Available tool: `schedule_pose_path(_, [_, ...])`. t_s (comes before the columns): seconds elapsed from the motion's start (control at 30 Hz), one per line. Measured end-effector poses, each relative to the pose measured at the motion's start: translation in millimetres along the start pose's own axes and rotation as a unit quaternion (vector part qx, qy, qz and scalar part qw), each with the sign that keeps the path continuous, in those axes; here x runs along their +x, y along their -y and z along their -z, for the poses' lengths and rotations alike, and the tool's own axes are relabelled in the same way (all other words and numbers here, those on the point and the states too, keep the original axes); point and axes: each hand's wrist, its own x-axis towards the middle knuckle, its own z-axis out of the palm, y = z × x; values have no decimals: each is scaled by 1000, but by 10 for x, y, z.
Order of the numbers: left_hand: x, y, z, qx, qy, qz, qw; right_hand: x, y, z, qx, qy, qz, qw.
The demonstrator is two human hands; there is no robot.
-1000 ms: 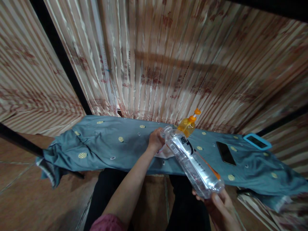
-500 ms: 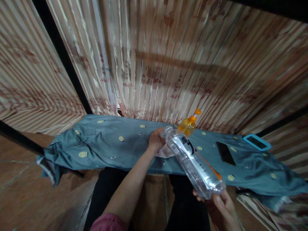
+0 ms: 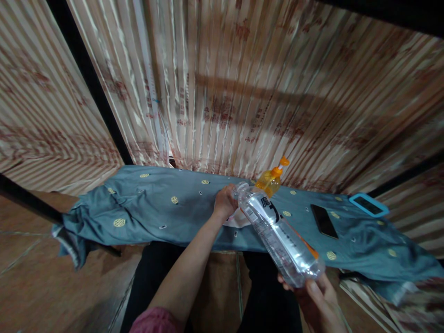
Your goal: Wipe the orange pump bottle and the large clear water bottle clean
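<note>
Clear plastic bottle lies tilted between both hands: right hand curls around its base, left hand closes at its neck end, fingers bent; whether they grip the cap cannot be told. Bottle hangs over the near edge of a blue-grey cloth. Orange pump bottle stands just behind; black phone and blue-cased phone lie rightward.

My right hand runs off the bottom edge — wrist and palm cut away, and the base of the water bottle covers my fingers. My left hand closes over the bottle's mouth, so I cannot tell whether a cap is there. The bottle also hides the lower part of the orange pump bottle — and its small print is unreadable.
</note>
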Motion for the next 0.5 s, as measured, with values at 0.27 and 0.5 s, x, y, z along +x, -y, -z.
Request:
schedule_pose_path(0.27, [0, 36, -35, 2, -10, -6, 1000, 0, -25, 32, -9, 4, 0, 1000])
schedule_pose_path(0.5, [-1, 29, -42, -2, -13, 6, 1000, 16, -33, 45, -7, 5, 1, 1000])
